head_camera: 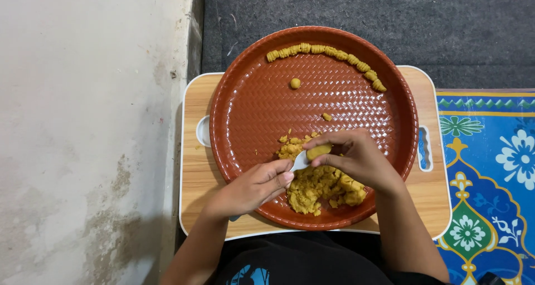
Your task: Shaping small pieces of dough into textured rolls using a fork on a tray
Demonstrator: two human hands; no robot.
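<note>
My right hand [356, 157] pinched a small yellow dough piece [319, 151] between closed fingertips, above the dough heap [323, 187] on the brown woven-pattern tray [245, 112]. My left hand [253, 187] gripped a white fork [299, 162]. The dough looked soft, light and crumbly, best held gently at its sides.

My left hand [256, 187] and my right hand [356, 158] are bare, with no rings or bands. My forearms have no sleeves. I wear a black shirt [301, 260] with a small blue print on it.
</note>
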